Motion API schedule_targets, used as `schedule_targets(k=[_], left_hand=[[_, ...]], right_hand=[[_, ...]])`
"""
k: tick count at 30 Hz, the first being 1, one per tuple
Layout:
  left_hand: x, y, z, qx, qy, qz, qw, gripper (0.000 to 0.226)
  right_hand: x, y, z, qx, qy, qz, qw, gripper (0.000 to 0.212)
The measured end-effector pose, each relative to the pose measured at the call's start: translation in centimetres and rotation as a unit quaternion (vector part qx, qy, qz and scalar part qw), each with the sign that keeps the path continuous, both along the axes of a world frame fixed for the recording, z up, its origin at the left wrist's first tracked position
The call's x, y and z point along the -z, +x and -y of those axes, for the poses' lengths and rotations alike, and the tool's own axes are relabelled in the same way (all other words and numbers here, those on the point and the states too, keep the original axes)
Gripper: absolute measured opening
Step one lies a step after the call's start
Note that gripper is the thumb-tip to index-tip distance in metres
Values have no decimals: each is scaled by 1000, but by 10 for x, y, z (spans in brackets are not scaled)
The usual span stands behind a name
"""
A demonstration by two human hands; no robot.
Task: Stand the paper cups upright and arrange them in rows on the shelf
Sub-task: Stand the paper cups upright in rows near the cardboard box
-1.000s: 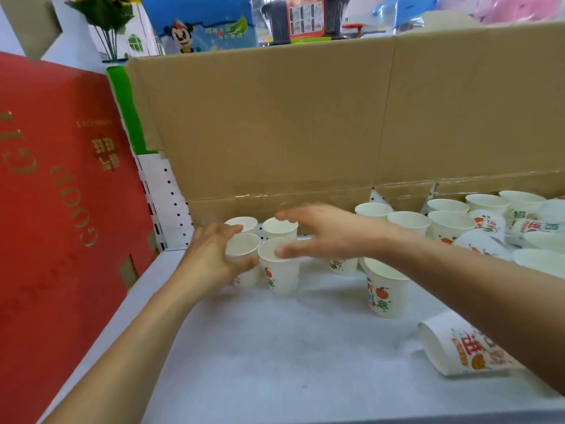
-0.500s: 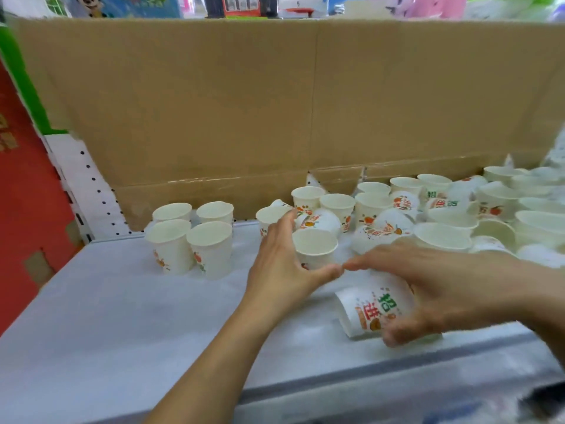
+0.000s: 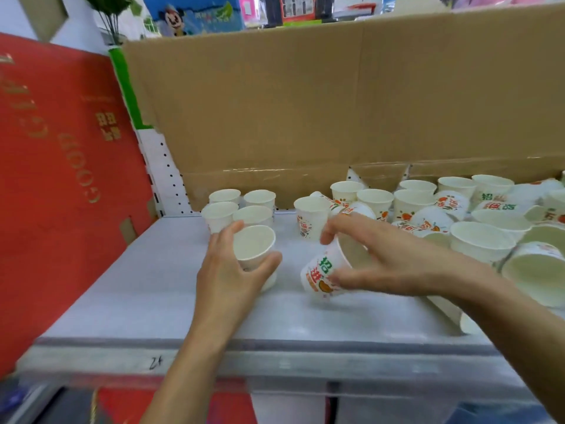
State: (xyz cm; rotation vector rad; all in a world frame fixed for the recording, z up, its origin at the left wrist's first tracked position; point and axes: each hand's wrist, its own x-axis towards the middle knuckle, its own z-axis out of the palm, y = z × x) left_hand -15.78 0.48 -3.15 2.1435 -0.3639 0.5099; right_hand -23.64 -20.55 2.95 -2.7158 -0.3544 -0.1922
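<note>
— Item one?
— Upright cup (image 3: 253,247), left hand (image 3: 227,276) curled round it, just before the four-cup block (image 3: 238,206) on the shelf (image 3: 146,289).
— Item two?
— Printed cup (image 3: 321,272), tilted, pinched by right hand (image 3: 385,255). Best tip it base-down, rims level, flush beside block.

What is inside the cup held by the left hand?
Only the white inner wall of the cup shows, nothing else. The left hand covers its lower outside.
</note>
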Motion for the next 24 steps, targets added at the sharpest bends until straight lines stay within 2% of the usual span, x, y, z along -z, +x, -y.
schedule_targets(k=[3,6,8,11,14,16,20,24], left_hand=[[1,9,-34,-58,24,-15,998,72],[-1,24,-52,-88,69,-35,993,75],[-1,34,-58,-93,89,-37,991,75],[0,41,-64,-79,88,-54,992,76],[1,41,-70,-63,92,-55,992,80],[-5,38,-74,-64,93,-15,993,81],[-33,32,-63,-18,64,90,994,69],[-63,40,-19,88,64,110,988,63]], right_hand=[[1,29,-32,-21,38,14,999,39],[2,57,-59,-16,-5,10,1000,60],[4,74,-73,-5,-61,-5,998,75],[10,91,-88,12,-97,-35,995,72],[15,95,-94,13,-85,-49,995,80],[14,89,-88,11,-64,-36,997,88],[1,77,-50,38,-18,5,999,73],[-22,81,0,86,33,19,996,49]])
